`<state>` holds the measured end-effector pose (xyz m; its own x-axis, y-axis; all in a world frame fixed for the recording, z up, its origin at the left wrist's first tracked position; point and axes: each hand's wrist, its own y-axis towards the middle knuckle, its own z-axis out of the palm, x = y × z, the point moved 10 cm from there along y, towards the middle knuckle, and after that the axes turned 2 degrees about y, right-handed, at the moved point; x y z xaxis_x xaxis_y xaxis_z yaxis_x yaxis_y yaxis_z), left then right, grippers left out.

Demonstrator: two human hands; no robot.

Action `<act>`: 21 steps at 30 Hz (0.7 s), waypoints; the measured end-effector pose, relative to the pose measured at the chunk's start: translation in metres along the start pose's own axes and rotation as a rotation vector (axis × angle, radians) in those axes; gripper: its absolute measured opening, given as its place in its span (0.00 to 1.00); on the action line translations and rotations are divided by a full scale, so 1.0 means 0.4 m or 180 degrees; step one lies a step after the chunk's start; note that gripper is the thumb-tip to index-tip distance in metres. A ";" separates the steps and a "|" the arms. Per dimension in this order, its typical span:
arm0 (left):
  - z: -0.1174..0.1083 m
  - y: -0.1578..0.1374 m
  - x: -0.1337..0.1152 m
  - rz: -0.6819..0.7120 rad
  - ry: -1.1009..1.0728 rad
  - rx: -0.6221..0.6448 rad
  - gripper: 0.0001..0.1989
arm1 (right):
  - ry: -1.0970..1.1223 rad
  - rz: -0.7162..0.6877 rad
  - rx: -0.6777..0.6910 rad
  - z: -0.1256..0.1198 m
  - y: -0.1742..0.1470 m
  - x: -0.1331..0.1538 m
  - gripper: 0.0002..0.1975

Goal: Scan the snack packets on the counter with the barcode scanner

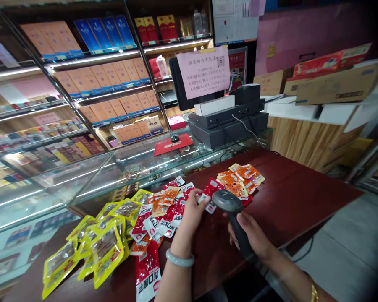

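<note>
My right hand (250,233) is wrapped round the handle of a dark barcode scanner (228,202), whose head points toward a small red-and-white snack packet (210,191). My left hand (194,205) pinches that packet by its near end, just left of the scanner head. Beside my left wrist lies a loose heap of red-and-white snack packets (168,224), with some orange packets (165,200) among them. Yellow-edged clear pouches (107,245) are piled farther left. Past the scanner sits a smaller group of orange packets (247,178).
All this lies on a dark red tabletop (290,188). Behind it are a glass display counter (138,167), a red mouse pad (173,144) with a mouse, and a cash drawer (229,126) below a monitor with a paper sign (204,71). Cardboard boxes (340,84) stand at right.
</note>
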<state>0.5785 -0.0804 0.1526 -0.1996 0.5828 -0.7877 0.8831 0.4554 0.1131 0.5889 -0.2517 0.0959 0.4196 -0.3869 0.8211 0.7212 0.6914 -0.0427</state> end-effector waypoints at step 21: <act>-0.108 0.019 -0.009 -0.0362 0.2827 -0.1118 0.37 | -0.0026 0.0040 0.0265 0.014 0.001 -0.002 0.29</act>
<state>0.5676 -0.0499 0.1823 -0.6526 0.7540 -0.0752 0.6898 0.6322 0.3528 0.5859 -0.2476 0.0984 0.4235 -0.3733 0.8254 0.6674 0.7447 -0.0057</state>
